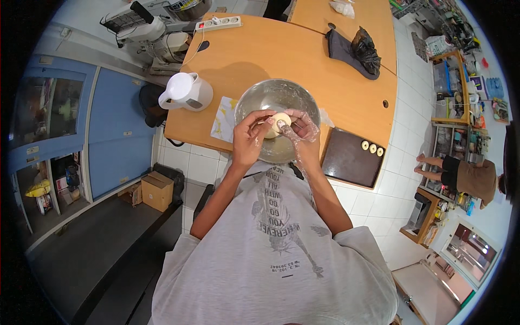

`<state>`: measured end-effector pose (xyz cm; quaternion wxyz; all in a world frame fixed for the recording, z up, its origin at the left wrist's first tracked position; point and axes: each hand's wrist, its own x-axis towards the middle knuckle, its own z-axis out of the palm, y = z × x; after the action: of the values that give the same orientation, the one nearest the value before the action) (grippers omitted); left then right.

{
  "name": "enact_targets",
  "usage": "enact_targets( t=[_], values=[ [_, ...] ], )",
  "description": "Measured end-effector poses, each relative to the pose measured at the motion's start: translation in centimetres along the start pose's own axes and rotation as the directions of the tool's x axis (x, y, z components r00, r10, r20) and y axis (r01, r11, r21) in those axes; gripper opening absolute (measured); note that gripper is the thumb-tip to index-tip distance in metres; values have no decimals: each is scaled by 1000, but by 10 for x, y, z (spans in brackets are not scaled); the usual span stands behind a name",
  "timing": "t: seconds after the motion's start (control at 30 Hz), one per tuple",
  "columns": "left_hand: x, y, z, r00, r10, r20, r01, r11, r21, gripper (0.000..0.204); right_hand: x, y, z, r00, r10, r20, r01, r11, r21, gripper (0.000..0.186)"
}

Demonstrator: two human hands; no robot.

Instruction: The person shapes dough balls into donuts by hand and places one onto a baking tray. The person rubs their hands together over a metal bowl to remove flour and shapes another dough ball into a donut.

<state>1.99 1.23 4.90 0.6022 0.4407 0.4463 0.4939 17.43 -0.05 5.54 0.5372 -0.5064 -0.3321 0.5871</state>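
Over a steel mixing bowl, I hold a small ring of pale dough between both hands. My left hand grips its left side, fingers curled and thumb against it. On the other side, my right hand has its thumb at the ring's hole and its fingers around the far edge. White flour or dough clings to the right hand's fingers and wrist. Flour smears the bowl's inner wall; my hands hide much of its inside. Three dough rings lie in a row on a dark baking tray to the right.
A white jug stands left of the bowl, near a patterned sheet. Farther back are a power strip, a stand mixer and a dark cap beside a black plastic bag. Another person is at the far right.
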Motion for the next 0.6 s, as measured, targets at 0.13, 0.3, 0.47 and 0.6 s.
enact_targets(
  t=[0.13,0.3,0.47,0.6],
  values=[
    [-1,2,1,1000,3,1,-3,1000,8,25,0,4,1,1000,-2,-21,3,1000,26,31],
    [-1,1,1,1000,7,12,-7,1000,-30,26,1,6,1,1000,-23,-15,24,999,32,32],
    [-4,0,2,998,-62,18,63,991,-120,31,-1,4,0,998,-56,-27,56,998,-30,36],
    [-3,-5,-1,995,-93,33,96,989,-110,32,0,4,0,999,-49,-21,47,996,-73,40]
  ],
)
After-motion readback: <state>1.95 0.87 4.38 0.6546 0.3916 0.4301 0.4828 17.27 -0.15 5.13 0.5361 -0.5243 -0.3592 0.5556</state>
